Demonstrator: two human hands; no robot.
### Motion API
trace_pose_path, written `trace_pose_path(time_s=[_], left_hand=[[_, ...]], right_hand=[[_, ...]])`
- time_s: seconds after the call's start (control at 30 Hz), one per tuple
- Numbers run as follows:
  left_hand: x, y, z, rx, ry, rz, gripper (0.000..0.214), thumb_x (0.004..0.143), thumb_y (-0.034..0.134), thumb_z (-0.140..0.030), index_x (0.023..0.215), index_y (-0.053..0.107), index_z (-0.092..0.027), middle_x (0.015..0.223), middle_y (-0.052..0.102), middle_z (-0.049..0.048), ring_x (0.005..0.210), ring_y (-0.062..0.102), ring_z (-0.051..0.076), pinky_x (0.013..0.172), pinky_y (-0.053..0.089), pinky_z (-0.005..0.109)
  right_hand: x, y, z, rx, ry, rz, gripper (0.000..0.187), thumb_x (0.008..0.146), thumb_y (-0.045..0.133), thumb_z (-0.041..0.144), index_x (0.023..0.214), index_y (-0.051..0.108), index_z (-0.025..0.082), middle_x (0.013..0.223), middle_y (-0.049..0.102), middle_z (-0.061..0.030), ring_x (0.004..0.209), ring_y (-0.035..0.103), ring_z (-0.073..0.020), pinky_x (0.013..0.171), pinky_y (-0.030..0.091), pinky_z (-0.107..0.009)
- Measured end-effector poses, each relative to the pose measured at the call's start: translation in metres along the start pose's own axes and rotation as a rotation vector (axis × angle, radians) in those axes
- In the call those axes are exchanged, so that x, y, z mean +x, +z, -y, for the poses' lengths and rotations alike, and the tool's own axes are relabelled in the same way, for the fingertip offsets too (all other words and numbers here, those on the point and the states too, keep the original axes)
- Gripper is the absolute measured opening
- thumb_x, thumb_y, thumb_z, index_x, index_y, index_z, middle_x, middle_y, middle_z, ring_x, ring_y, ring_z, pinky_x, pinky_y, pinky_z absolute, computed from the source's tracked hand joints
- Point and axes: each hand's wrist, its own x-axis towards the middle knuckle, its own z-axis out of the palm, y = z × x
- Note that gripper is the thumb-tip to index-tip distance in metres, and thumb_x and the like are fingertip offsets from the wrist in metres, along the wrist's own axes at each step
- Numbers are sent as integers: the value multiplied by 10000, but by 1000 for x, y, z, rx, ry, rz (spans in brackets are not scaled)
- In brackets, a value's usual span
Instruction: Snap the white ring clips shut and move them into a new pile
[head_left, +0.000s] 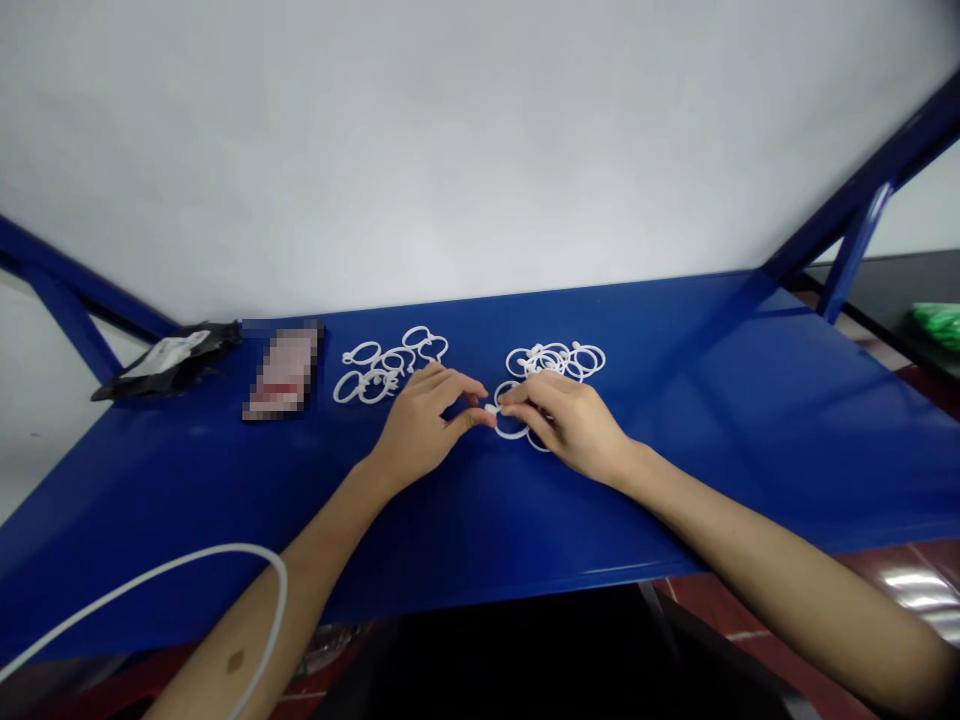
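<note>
A white plastic ring [511, 435] with a small knob is between my two hands, low over the blue table. My right hand [574, 420] pinches it between thumb and fingertips. On its other side, my left hand [427, 415] has the knob between its thumb and index fingertip. More white rings [555, 360] lie in a loose pile just beyond my right hand, and another ring [538, 443] shows partly under that hand. Beyond my left hand, a second group of white rings [375, 375] lies spread out, some overlapping.
A blurred-out phone-like rectangle [283, 370] lies at the left, beside a black plastic package [172, 358] with a white label. A white cable [225, 548] loops over my left forearm. Blue frame bars [855, 250] stand at both sides. A white wall [480, 150] backs the blue table [465, 540].
</note>
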Motion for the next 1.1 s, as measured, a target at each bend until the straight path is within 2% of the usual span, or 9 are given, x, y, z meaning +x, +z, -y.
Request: trace_pose_path(time_s=[0.1, 0.2, 0.33, 0.43, 0.53, 0.7, 0.77, 0.9, 1.1], left_hand=[[2, -9, 15, 211, -42, 108, 232, 860, 723, -439, 942, 675, -228, 938, 707, 41, 968, 581, 254, 913, 447, 415], [2, -10, 25, 370, -104, 207, 290, 828, 755, -432, 965, 661, -195, 1001, 672, 73, 1012, 551, 294, 927, 437, 461], [1, -7, 24, 375, -129, 271, 134, 906, 657, -316, 881, 643, -186, 954, 660, 67, 964, 536, 270, 907, 433, 447], [3, -10, 16, 232, -173, 232, 126, 938, 580, -252, 842, 632, -189, 904, 674, 51, 923, 539, 241, 888, 428, 418], [6, -16, 4, -98, -337, 204, 178, 959, 552, -333, 871, 631, -200, 854, 675, 19, 813, 569, 188, 784, 447, 347], [5, -17, -9, -702, -521, 278, 233, 942, 595, -424, 904, 610, -195, 818, 669, -4, 720, 578, 127, 704, 459, 276], [3, -12, -11, -834, -552, 306, 232, 922, 631, -420, 935, 604, -190, 785, 660, -8, 687, 565, 116, 678, 453, 264], [1, -6, -12, -929, -607, 306, 236, 906, 660, -403, 984, 608, -187, 740, 647, -11, 666, 550, 108, 652, 440, 254], [2, -8, -15, -908, -595, 224, 285, 906, 646, -445, 1020, 646, -183, 884, 661, 38, 744, 580, 133, 668, 478, 273]], right_hand=[[3, -4, -9, -119, 41, -107, 164, 1008, 543, 269, 993, 686, 191, 958, 739, -58, 869, 637, -193, 777, 508, -346], [6, -10, -24, -247, 95, -219, 186, 994, 569, 302, 987, 726, 202, 906, 714, -66, 821, 588, -203, 751, 498, -364], [6, -11, -43, -412, 146, -185, 231, 988, 565, 298, 1087, 750, 202, 893, 695, -90, 823, 540, -235, 729, 500, -392], [6, -12, -46, -492, 152, -181, 305, 996, 533, 286, 1215, 706, 164, 979, 695, -127, 885, 536, -265, 799, 517, -443], [7, -13, -33, -447, 87, -206, 322, 1000, 521, 289, 1258, 669, 168, 1078, 671, -140, 967, 554, -278, 849, 531, -468], [2, -4, -1, -147, -136, -84, 332, 987, 556, 263, 1309, 573, 183, 1254, 635, -128, 1141, 602, -245, 941, 537, -419], [-1, 3, 6, -11, -127, -27, 271, 997, 538, 241, 1261, 567, 186, 1171, 672, -104, 1049, 651, -203, 852, 564, -347], [-3, 11, 9, 135, 7, -32, 126, 999, 548, 246, 1101, 587, 184, 922, 698, -39, 747, 658, -127, 641, 526, -245], [1, 8, 7, 82, 88, -171, 123, 973, 570, 192, 1083, 625, 184, 811, 656, 2, 646, 601, -98, 614, 502, -235]])
